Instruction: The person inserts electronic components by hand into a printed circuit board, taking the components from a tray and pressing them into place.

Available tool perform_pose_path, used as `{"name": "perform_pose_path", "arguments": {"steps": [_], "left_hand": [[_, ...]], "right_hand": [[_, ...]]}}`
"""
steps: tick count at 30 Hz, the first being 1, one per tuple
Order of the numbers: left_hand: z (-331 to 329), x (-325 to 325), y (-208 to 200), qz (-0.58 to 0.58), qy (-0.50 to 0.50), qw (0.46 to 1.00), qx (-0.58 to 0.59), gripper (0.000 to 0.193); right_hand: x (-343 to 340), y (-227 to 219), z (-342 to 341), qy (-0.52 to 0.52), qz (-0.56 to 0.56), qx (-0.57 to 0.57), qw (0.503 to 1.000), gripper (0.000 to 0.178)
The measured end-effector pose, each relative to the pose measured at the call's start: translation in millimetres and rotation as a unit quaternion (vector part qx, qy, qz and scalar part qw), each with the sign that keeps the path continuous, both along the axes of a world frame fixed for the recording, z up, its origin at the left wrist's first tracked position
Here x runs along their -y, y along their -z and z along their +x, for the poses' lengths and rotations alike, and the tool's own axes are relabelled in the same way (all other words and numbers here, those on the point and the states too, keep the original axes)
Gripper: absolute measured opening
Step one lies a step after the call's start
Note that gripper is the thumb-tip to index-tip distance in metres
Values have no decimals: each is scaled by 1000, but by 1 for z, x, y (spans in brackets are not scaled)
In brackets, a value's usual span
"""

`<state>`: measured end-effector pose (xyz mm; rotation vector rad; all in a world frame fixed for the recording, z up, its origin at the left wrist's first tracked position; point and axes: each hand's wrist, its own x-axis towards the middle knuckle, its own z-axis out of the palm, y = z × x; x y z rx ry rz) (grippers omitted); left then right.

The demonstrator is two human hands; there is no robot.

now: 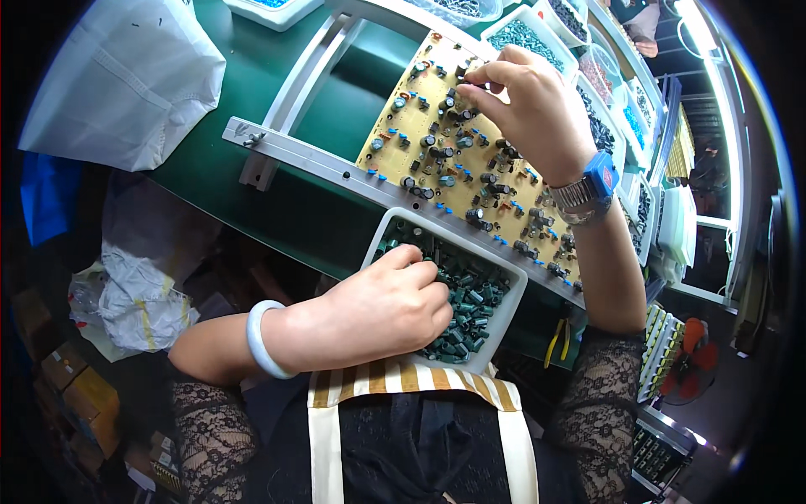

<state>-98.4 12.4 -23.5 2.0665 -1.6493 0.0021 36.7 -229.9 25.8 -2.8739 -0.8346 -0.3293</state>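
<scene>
My right hand (pixel 533 105) is over the far part of a tan circuit board (pixel 382 172), thumb and forefinger brought together close to its surface. Whatever small part they pinch is too small to make out. Black and green capacitors, blue discs and other small components stand all over the board, which lies in a metal frame (pixel 311 155). Nearer to me, my left hand (pixel 382 307) rests over a white bin (pixel 499 336) heaped with dark green capacitors (pixel 470 307). Its fingers are curled in at the bin's left side, and their tips are partly hidden.
Several bins of parts line the far right, one with green components (pixel 527 38). Yellow-handled pliers (pixel 557 343) hang by the table edge at right. A white bag (pixel 126 84) sits on the green table (pixel 239 59) at left. A red fan (pixel 693 357) stands lower right.
</scene>
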Motion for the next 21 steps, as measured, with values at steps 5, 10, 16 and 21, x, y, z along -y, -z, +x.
{"name": "perform_pose_path", "arguments": {"steps": [5,10,16,21], "left_hand": [[-2,-3,4,-33,-6,996,-78,29],[-2,-1,7,-76,-25,991,-106,37],[0,-2,5,-55,-12,989,-137,37],[0,-1,6,-83,-23,987,-138,37]], "right_hand": [[4,-2,2,15,49,-34,998,23],[14,-4,12,26,103,-82,991,22],[10,-6,15,23,112,-108,988,21],[3,-7,10,30,70,-75,994,22]]}}
